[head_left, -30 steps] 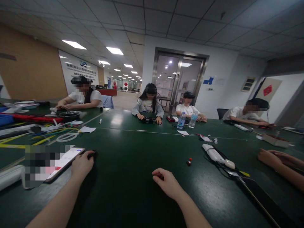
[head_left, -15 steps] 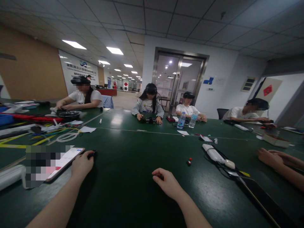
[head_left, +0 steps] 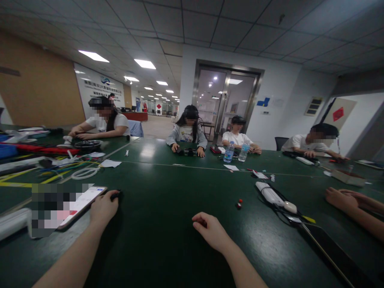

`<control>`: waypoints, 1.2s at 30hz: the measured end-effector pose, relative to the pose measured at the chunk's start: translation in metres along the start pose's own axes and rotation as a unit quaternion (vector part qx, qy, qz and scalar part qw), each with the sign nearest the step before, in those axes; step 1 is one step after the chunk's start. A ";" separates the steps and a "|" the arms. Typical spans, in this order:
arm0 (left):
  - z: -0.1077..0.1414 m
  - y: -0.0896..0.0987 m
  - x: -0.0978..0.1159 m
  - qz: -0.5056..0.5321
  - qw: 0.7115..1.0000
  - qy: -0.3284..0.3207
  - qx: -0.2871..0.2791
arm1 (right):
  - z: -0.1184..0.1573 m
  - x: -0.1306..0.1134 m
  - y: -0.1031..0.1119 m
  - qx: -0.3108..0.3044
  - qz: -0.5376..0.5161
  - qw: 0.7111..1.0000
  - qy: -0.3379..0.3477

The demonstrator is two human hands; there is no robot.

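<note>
My left hand (head_left: 104,209) rests on the dark green tabletop (head_left: 162,208), closed around a small black object (head_left: 115,195) that sticks out past the fingers; its kind cannot be made out. Just left of that hand lies a phone (head_left: 87,202) with a lit screen, partly blurred out. My right hand (head_left: 211,231) lies on the table with loosely curled fingers, the thumb apart from them and nothing visible in between. Beyond it, to the right, sits a small red and dark item (head_left: 239,204), touched by neither hand.
A white power strip (head_left: 269,194) with black cable and a dark tablet-like slab (head_left: 330,250) lie to the right, near another person's hands (head_left: 342,200). Water bottles (head_left: 229,153) stand farther back. Tangled cables (head_left: 85,173) clutter the left. Several people sit across the table.
My two hands stay where they were. At the far right, a person's arms have shifted, one hand now lower near the table. The person at the far left has moved their hands slightly.
</note>
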State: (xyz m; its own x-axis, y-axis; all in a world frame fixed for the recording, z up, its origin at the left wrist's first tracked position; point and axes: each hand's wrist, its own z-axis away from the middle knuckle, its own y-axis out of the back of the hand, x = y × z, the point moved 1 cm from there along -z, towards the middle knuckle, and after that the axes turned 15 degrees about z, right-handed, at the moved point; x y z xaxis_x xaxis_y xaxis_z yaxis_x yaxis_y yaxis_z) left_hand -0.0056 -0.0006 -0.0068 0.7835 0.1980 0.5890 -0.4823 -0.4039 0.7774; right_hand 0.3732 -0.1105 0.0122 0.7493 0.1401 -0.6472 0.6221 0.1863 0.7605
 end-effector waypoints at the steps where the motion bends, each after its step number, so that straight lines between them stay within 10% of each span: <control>1: 0.000 0.000 0.000 0.001 1.000 0.001 -0.001 | 0.000 0.000 0.000 -0.001 0.002 1.000 -0.001; 36: -0.002 -0.003 -0.001 -0.010 1.000 0.024 0.014 | 0.000 -0.001 -0.002 0.003 0.003 1.000 0.006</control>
State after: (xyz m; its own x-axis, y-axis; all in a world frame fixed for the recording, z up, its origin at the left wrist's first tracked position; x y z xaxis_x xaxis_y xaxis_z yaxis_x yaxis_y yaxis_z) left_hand -0.0055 0.0021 -0.0092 0.7722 0.2487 0.5846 -0.4558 -0.4241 0.7825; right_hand 0.3718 -0.1105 0.0112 0.7502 0.1533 -0.6432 0.6188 0.1801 0.7647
